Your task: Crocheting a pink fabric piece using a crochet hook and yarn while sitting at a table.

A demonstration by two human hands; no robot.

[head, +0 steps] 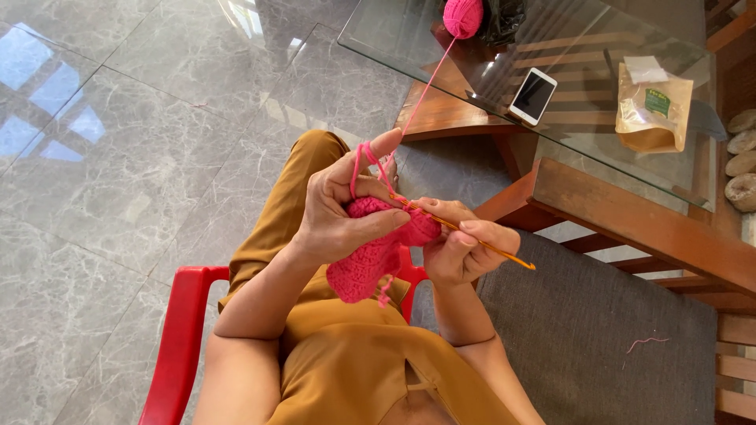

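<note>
Holding pink crochet piece (370, 264) — soft, light, we judge; our left hand (339, 212) pinches it, right hand (461, 248) clamped on orange hook (472, 238) — yarn (425, 90) taut.

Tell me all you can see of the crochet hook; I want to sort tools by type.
The crochet hook is a thin, straight orange-gold rod, metal or plastic by its look. It lies slanted, its working end up-left in the pink crocheted piece, its tail end pointing down-right, free in the air. The right hand grips it near the middle between thumb and fingers. The hook tip itself is hidden in the pink stitches.
</note>
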